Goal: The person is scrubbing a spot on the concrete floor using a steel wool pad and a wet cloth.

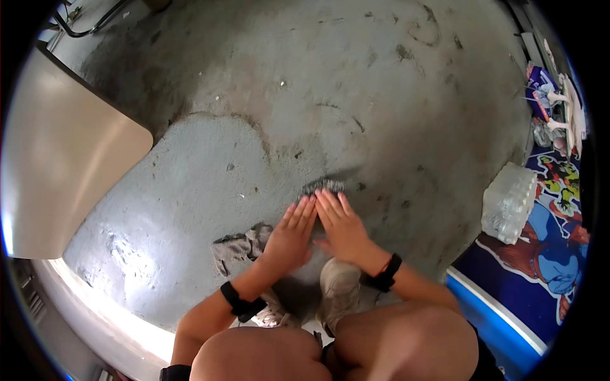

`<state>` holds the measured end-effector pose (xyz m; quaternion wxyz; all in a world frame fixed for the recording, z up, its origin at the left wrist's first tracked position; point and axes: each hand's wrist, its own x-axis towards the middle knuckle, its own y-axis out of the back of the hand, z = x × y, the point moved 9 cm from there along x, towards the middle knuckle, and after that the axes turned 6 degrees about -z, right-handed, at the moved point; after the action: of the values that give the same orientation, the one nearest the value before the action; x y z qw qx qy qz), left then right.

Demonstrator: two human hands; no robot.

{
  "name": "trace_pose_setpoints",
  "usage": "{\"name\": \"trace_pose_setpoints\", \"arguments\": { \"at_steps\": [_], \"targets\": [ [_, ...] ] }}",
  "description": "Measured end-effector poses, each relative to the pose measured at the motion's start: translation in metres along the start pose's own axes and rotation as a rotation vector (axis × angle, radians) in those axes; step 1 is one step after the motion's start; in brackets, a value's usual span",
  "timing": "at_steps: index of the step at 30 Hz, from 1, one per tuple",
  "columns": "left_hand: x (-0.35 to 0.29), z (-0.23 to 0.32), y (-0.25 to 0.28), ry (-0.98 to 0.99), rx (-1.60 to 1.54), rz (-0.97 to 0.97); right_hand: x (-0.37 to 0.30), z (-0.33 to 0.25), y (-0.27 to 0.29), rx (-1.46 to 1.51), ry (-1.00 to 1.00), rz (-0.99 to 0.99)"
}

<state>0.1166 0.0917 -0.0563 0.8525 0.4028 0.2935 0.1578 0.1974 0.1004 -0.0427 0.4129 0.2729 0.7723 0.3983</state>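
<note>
1. Grey pad (325, 185) lies on the grey floor (356, 82) beyond my shoes, at my fingertips.
2. Nearest the lens, my 2 bare knees (254, 352) are bent, with 2 pale shoes (340, 286) just past them.
3. Black bands (387, 273) circle my wrists, 1 on each.
4. Crumpled on the floor, a grey rag (235, 253) sits just left of my left hand (289, 242).
5. That hand is flat, fingers straight and together, tips at the pad's near edge; I cannot tell whether they touch it.
6. Alongside, my right hand (346, 232) is also flat, gripping nothing, fingertips over the pad's near edge.
7. At my right, a clear plastic container (508, 203) rests beside a panel of cartoon figures (553, 251).
8. At my left stands a smooth beige panel (70, 152) with a rounded corner.
9. Farther out, dark scuffs mark the floor, with a dark bent tube (95, 28) at upper left.
</note>
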Motion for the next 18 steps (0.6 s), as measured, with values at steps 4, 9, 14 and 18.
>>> {"name": "trace_pose_setpoints", "arguments": {
  "at_steps": [4, 9, 14, 18],
  "targets": [
    [0.035, -0.04, 0.033, 0.085, 0.147, 0.116, 0.053, 0.022, 0.04, -0.075, 0.045, 0.136],
    [0.048, -0.062, 0.054, 0.13, 0.123, 0.222, 0.072, 0.037, 0.053, -0.141, 0.053, 0.252],
    [0.02, -0.004, -0.007, 0.027, 0.13, -0.034, -0.008, 0.013, -0.008, 0.031, -0.084, 0.024],
    [0.024, 0.009, 0.001, -0.044, 0.063, 0.048, -0.013, 0.018, 0.005, -0.056, -0.084, 0.018]
  ]
}}
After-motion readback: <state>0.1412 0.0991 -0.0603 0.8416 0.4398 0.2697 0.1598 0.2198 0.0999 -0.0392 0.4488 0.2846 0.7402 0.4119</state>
